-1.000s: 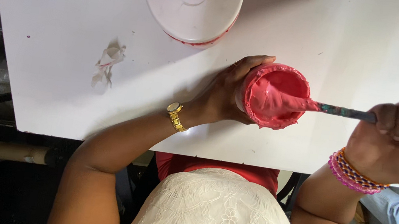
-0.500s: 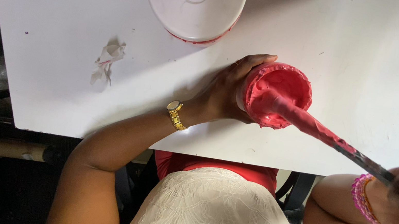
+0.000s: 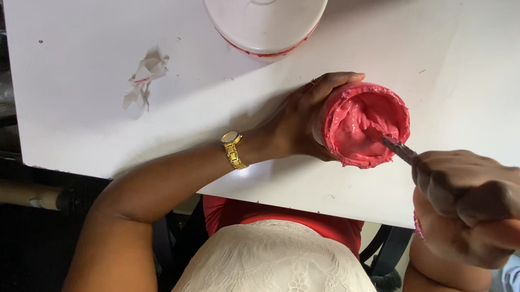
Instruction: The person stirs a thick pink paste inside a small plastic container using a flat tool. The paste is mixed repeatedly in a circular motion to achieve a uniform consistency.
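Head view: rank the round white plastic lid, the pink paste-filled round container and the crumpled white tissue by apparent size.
1. Round white plastic lid, largest, though partly cut off by the frame.
2. Pink paste-filled round container.
3. Crumpled white tissue, smallest.

The left hand [image 3: 301, 121] grips a pink-coated jar [image 3: 366, 125] on the white table [image 3: 72, 133], while the right hand [image 3: 479, 204] dips a thin tool [image 3: 398, 148] into it.

A gold wristwatch [image 3: 232, 148], cream lace dress [image 3: 275, 277], and pink bracelet [image 3: 418, 224] are worn.
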